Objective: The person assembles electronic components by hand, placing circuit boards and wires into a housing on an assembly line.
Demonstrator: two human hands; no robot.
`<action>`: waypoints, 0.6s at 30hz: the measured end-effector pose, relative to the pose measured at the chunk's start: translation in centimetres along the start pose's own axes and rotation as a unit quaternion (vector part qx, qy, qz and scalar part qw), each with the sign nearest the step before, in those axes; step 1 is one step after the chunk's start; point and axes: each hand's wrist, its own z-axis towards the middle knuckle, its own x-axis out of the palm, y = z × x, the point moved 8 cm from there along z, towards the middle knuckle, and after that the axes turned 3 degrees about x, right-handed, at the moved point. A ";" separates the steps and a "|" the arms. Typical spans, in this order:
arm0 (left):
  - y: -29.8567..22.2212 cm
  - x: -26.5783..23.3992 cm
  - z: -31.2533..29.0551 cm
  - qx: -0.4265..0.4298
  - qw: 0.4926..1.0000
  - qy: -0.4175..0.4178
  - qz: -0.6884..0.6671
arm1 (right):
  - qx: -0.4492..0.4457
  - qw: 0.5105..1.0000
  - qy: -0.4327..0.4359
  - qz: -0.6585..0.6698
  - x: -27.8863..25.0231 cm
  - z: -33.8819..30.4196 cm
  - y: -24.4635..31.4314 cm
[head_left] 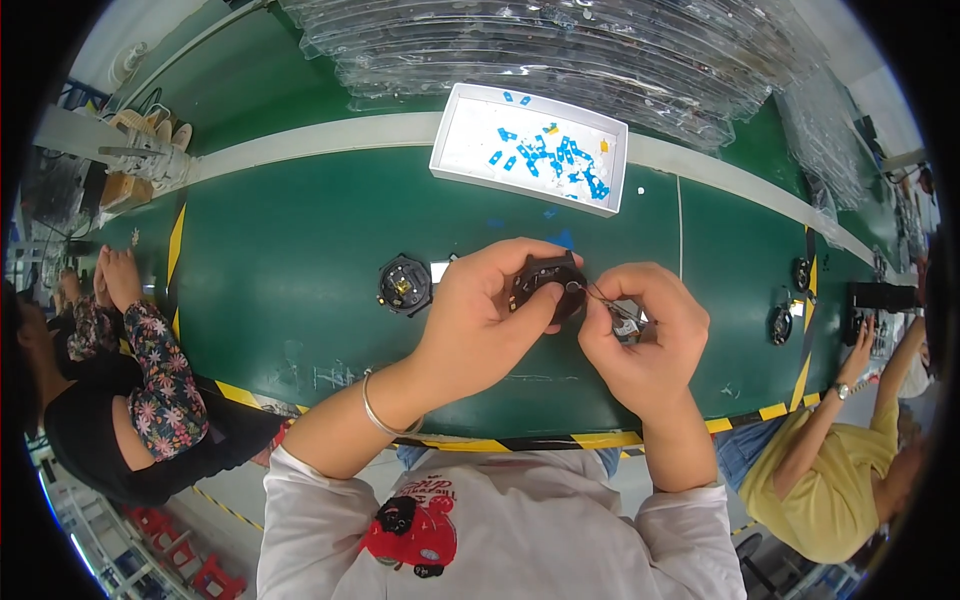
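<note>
My left hand (485, 310) grips a round black part (548, 285) with gold contacts inside, held above the green table (290, 250). My right hand (645, 335) pinches thin metal tweezers (603, 300), whose tip touches the part's right rim. A second round black part (405, 284) lies on the table just left of my left hand. Behind my hands stands a white tray (455, 125) with several small blue pieces (555, 155).
Stacks of clear plastic trays (560, 45) fill the far side. A person in a floral sleeve (160, 380) sits at left, a person in a yellow shirt (830, 470) at right. More black parts (781, 323) lie at right. Yellow-black tape (600, 440) marks the near edge.
</note>
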 end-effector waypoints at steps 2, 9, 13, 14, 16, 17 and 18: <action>-0.2 0.0 0.0 0.016 0.999 -0.005 0.036 | -0.004 1.000 0.000 0.000 0.0 0.1 -0.1; 0.3 -0.2 -0.2 0.024 0.989 -0.022 0.147 | -0.081 0.996 -0.002 -0.046 0.4 0.1 1.0; -0.1 -0.2 -0.2 0.040 0.984 -0.026 0.171 | -0.066 0.996 -0.013 -0.056 0.6 -0.1 1.0; -0.2 -0.2 -0.2 0.046 0.982 -0.025 0.183 | -0.066 0.996 -0.013 -0.056 0.6 -0.1 1.0; -0.2 -0.2 -0.2 0.046 0.981 -0.025 0.188 | -0.077 0.995 -0.011 -0.069 0.7 -0.2 1.1; -0.2 -0.2 -0.2 0.046 0.980 -0.025 0.192 | -0.077 0.995 -0.012 -0.070 0.7 -0.2 1.1; -0.2 -0.2 -0.2 0.046 0.980 -0.024 0.192 | -0.080 0.994 -0.012 -0.072 0.7 -0.2 1.1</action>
